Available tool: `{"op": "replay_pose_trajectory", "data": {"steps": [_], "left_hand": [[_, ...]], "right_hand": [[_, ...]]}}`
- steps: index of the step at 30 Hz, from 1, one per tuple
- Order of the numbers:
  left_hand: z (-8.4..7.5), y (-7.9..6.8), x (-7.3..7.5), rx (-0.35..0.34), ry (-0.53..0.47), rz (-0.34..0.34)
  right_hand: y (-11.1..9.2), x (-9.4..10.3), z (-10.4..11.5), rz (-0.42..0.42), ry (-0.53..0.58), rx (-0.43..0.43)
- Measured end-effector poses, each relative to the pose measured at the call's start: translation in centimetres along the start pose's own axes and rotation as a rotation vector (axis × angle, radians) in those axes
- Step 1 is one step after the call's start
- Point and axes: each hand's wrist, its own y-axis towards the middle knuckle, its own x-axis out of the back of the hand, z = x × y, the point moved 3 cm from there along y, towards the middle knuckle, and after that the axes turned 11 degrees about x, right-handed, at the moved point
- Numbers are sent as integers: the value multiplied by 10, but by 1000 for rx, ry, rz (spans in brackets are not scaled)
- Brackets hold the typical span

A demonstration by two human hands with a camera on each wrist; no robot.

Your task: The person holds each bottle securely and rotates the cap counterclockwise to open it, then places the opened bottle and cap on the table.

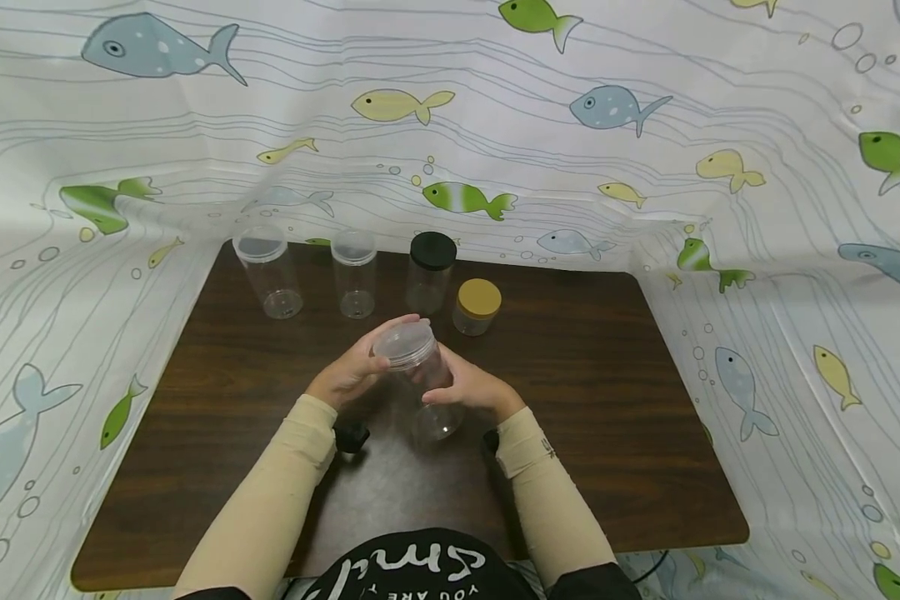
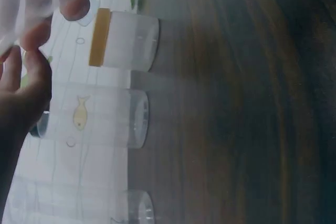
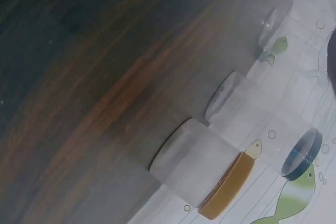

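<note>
Both hands hold a clear plastic jar point(image 1: 442, 423) with a translucent lid point(image 1: 403, 342), tilted over the near middle of the table. The left hand point(image 1: 352, 371) grips it up at the lid, its thumb on the near side of the rim. Around the jar's body, lower down, curls the right hand point(image 1: 480, 387), thumb in front. The far fingers of both hands are partly hidden behind the jar. In the left wrist view, fingers show at the upper left corner against a blurred clear surface.
Along the back of the brown table point(image 1: 607, 400) stand two clear jars with translucent lids point(image 1: 261, 244), a black-lidded jar point(image 1: 429, 287) and a short yellow-lidded jar point(image 1: 474, 321). A fish-patterned sheet point(image 1: 495, 150) rises behind and beside the table.
</note>
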Motion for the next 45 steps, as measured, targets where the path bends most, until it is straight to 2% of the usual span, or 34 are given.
{"op": "replay_pose_trajectory", "data": {"steps": [3,5,9,15,18,23,25,29,31,34,39,42,45], "left_hand": [[1,-1,0,1,23,51],[1,0,-1,1,49,57],[1,3,-1,-17,91,20],[4,5,0,-40,113,-42],[7,4,1,-33,96,-109],[11,1,2,5,80,-273],[12,0,2,43,94,-341],[13,1,2,116,105,-457],[12,2,1,132,102,-494],[12,4,-1,145,109,-531],[12,5,-3,125,124,-533],[11,5,-3,67,124,-475],[8,5,-3,4,118,-379]], "right_hand": [[1,-1,0,50,31,-3],[2,-1,0,56,33,-1],[4,-2,-1,26,19,18],[3,-4,0,-44,-45,-2],[3,-5,-1,-99,-90,-15],[5,-9,-7,-194,-161,-51],[7,-11,-9,-244,-244,-84],[10,-15,-12,-348,-488,-165],[12,-18,-11,-384,-575,-190],[12,-20,-11,-421,-644,-210],[10,-18,-11,-418,-612,-199],[7,-14,-9,-386,-501,-162],[7,-10,-5,-326,-349,-96]]}}
